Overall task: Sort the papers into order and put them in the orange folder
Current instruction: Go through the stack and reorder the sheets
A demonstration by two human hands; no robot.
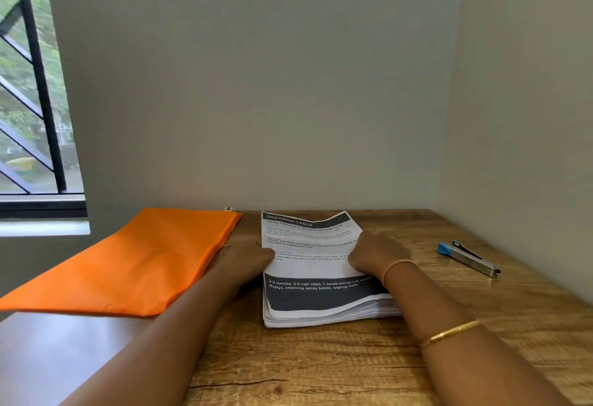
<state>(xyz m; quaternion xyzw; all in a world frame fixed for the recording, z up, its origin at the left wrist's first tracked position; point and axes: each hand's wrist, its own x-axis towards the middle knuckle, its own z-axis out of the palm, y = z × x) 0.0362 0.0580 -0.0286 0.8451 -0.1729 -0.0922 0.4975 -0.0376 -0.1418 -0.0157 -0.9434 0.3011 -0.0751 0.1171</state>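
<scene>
A thick stack of printed papers (316, 296) lies on the wooden table (321, 367) in front of me. Its top sheet is headed "DRESSING TABLE" and its far edge is slightly buckled. My left hand (248, 261) grips the stack's left edge, thumb on the top sheet. At the right side, my right hand (375, 253) has its fingers curled onto the top sheet. The orange folder (128, 261) lies flat and closed to the left of the stack, partly overhanging the table's left edge.
A silver stapler with a blue end (468, 258) lies on the table to the right of the papers. Walls close off the back and right. A barred window (32, 100) is at the left.
</scene>
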